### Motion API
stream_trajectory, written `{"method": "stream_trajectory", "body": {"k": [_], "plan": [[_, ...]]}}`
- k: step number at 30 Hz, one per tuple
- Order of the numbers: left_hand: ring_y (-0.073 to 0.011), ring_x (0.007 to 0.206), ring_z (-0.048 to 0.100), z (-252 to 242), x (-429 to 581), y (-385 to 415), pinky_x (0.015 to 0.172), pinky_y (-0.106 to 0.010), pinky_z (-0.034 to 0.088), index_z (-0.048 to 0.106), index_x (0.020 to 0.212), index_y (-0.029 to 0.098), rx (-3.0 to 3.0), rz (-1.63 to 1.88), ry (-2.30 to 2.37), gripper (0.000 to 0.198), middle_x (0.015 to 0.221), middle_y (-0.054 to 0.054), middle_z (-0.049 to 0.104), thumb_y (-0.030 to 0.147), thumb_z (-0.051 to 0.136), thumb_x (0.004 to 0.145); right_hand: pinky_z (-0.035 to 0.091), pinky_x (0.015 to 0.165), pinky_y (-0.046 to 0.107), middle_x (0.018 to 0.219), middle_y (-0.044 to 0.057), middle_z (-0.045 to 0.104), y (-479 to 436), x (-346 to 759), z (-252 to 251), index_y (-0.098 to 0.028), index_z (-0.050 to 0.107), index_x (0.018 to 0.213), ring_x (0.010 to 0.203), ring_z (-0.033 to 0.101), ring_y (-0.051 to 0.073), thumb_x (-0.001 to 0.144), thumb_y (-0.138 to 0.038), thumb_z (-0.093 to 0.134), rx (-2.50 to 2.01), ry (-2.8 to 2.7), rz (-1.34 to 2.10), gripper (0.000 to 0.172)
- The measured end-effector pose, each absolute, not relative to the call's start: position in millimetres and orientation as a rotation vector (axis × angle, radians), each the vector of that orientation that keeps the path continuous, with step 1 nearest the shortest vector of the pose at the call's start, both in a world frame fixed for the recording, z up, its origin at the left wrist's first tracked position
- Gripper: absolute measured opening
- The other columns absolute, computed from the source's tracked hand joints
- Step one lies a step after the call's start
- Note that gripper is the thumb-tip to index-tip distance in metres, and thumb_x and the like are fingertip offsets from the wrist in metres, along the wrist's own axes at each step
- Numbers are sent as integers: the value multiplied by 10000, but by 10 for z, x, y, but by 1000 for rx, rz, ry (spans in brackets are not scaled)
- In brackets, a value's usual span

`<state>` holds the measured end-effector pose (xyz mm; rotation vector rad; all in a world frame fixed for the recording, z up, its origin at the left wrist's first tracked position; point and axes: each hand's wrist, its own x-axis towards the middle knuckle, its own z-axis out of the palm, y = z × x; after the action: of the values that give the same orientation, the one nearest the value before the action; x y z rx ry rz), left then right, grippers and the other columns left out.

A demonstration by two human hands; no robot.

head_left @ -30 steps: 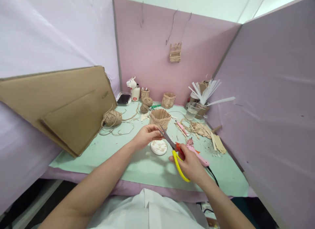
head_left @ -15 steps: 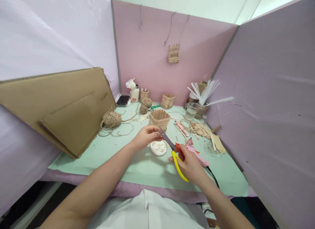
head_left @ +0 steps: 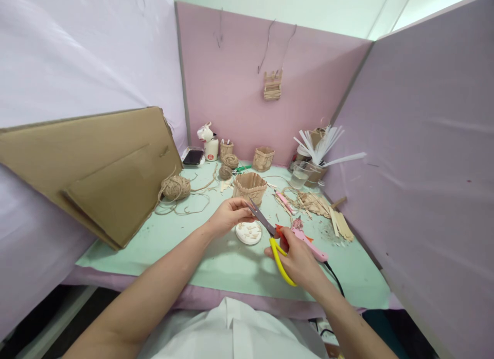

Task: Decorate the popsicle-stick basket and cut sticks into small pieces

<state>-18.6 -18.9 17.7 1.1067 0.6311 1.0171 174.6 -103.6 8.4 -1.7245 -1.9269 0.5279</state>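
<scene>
My right hand [head_left: 295,253] grips scissors [head_left: 281,261] by a yellow handle and an orange-red one. Their dark blades, slightly apart, point up and left to the fingertips of my left hand [head_left: 232,215]. Those fingers are pinched together at the blades; whatever small piece they hold is too small to name. Just below lies a round white dish [head_left: 249,240] with several small pale chips in it. Behind my left hand stands a brown basket [head_left: 250,188] with a wavy rim. A pink glue gun [head_left: 314,248] with a black cord rests beyond my right hand.
Balls of twine [head_left: 175,187] sit at the left, near a leaning cardboard sheet [head_left: 111,173]. At the right are a pink knife [head_left: 284,200], flat wooden sticks [head_left: 341,224], a clear cup [head_left: 300,174] and white glue sticks [head_left: 322,145]. A second basket [head_left: 263,159] stands by the back wall.
Almost nothing differs. Both hands and the scissors stay in nearly the same place, and the view has shifted very slightly.
</scene>
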Motion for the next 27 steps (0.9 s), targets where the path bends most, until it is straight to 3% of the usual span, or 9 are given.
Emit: {"method": "stream_trajectory", "body": {"k": [21,27], "plan": [[-115,678,643,165,-180,-183,693,-242,503,668,750,134,1132,1002,637,176,751,-29,682,255,727,637,254,487,237,565,-53,466,-1042,1748,17,-231,423,830,515,441,142,780,-388,477,-1742,-1962,485,174],[-112,657,634,179,-169,-191,692,-249,497,671,742,129,1136,993,653,203,732,-29,682,268,742,613,245,488,237,598,-32,517,-1055,1753,28,-223,442,836,515,457,144,780,-376,471,-1772,-1998,412,165]]}}
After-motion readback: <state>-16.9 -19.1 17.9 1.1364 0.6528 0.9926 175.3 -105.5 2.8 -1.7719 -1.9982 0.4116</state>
